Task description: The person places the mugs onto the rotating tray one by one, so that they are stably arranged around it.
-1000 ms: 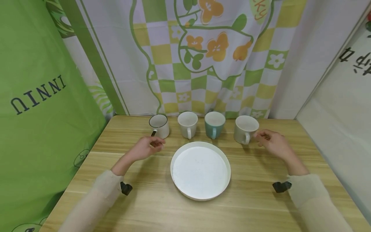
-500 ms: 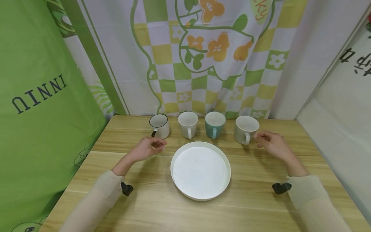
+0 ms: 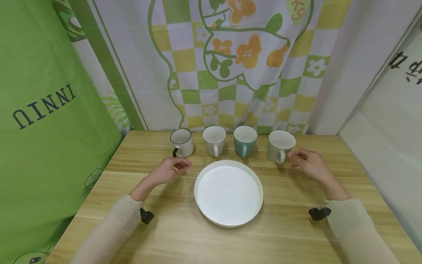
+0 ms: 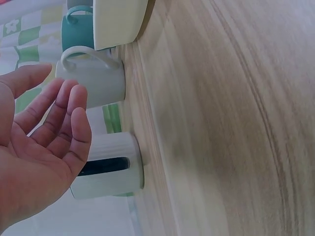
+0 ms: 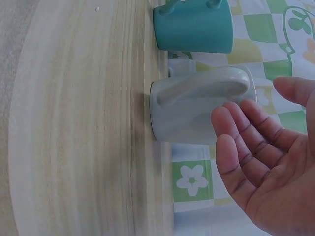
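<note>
My left hand (image 3: 169,170) hovers in front of a white mug with a dark rim and black handle (image 3: 185,146), its fingers loosely bent around nothing. To the right of that mug stands a plain white mug (image 3: 211,145), then a teal mug (image 3: 241,146). A wider pale mug (image 3: 274,151) ends the row. Beside its handle is my right hand (image 3: 310,163), fingers relaxed with nothing in them; whether a fingertip touches the mug I cannot tell. Between my hands lies a round white tray (image 3: 261,205) with a low rim. In the right wrist view the palm (image 5: 280,182) faces the pale mug.
The wooden table (image 3: 280,238) carries all of these. A patterned curtain (image 3: 224,88) hangs close behind the mugs. Green cloth (image 3: 49,154) borders the left side and a white cloth (image 3: 392,143) the right. Small black devices (image 3: 319,213) sit at both cuffs.
My left hand has drifted slightly to the right. The right hand stays almost still, and the mugs and tray keep their places.
</note>
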The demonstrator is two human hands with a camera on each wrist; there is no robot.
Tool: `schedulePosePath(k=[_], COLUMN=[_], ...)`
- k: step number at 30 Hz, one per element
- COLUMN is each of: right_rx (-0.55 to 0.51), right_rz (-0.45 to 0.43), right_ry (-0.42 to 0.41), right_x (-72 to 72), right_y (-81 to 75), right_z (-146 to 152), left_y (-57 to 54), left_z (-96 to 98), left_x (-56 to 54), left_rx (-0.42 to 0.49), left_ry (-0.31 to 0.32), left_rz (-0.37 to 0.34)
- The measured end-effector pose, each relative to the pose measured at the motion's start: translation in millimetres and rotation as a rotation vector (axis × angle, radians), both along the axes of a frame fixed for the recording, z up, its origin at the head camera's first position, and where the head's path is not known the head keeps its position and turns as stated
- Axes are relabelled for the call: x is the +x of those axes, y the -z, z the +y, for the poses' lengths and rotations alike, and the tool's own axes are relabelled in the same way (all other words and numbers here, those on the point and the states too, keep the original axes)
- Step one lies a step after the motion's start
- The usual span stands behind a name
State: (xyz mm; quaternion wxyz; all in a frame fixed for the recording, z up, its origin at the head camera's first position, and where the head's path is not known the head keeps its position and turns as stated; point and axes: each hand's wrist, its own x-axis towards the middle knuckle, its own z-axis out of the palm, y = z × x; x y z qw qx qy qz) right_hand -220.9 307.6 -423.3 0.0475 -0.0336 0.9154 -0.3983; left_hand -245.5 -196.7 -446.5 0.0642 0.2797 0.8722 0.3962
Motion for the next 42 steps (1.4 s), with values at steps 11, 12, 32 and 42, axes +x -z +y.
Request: schedulePosePath(k=[11,12,32,42], right_rx=[-0.056,-0.064,-0.128,-0.155], right_rz=[-0.033,-0.035,-0.063,-0.058], right_ry=[0.021,0.024,0.016,0.016], right_x=[-2.1,-2.0,-6.9,-3.5], right_y=[4.9,5.3,12.9,10.7], right_z=[-2,-2,1,-4], left_y=[8.9,9.7,16.6,21.9], left_z=[3.0,3.1,8.5,10.3], left_x=[0.6,0.8,4.7,5.0], left_rx=[0.026,0.032,0.024,0.032], left_ry=[0.005,0.009,0.027,0.041], left_rz=[-0.035,-0.034,-0.003,0.023])
